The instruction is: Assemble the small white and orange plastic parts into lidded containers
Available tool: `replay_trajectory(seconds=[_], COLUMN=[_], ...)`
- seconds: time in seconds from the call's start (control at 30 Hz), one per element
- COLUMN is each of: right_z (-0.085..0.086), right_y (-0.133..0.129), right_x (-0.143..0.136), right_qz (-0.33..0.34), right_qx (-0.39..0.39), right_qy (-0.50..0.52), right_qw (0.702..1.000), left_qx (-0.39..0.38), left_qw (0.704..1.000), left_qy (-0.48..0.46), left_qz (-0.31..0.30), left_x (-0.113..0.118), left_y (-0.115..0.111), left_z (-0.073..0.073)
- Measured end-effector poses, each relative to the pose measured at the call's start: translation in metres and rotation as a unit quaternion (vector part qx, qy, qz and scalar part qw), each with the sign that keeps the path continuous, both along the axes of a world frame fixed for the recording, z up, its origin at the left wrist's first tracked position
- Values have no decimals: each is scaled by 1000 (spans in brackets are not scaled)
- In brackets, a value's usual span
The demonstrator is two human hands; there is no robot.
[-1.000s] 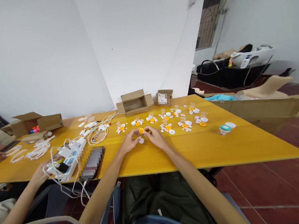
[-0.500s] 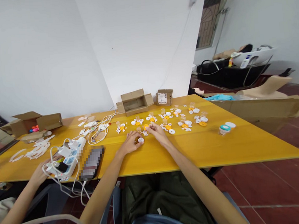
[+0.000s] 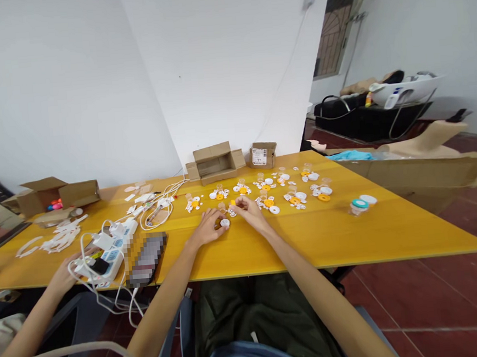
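Note:
My left hand rests on the yellow table, its fingertips at a small white round cap; whether it grips the cap I cannot tell. My right hand lies a little further back, its fingers pinched on a small orange disc. Just beyond both hands, several small orange and white discs, caps and tiny clear cups are scattered in clusters.
Two open cardboard boxes stand at the table's far edge, another at the left. A power strip with white cables and a phone lie left, where another person's hand rests. A teal-lidded jar stands right.
My right hand carried the orange disc slightly back and away from the left hand. My left hand dropped its fingertips onto the white cap. The hands, together a second ago, are now apart.

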State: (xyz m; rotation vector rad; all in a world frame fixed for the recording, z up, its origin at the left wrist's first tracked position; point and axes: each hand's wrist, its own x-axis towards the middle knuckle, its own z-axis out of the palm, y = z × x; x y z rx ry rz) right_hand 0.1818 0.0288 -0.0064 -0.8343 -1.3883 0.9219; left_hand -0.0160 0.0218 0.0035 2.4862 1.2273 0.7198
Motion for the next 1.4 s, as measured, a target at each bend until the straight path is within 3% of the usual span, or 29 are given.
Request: replay_trajectory(seconds=[0.5,1.07,1.4], right_z=[-6,-1,6], right_y=[1,0,-7], right_x=[0,0,2], right_qz=[-24,-18,-28], right_qx=[38,-9,-81], right_qy=[-104,-35,27], right_qw=[994,999,996], left_qx=[24,19,24], left_qw=[1000,1000,999], left_qy=[-7,-10,-22], left_qz=[-1,-9,-11], left_x=[2,2,3], left_y=[-3,-1,1], left_z=[5,5,3])
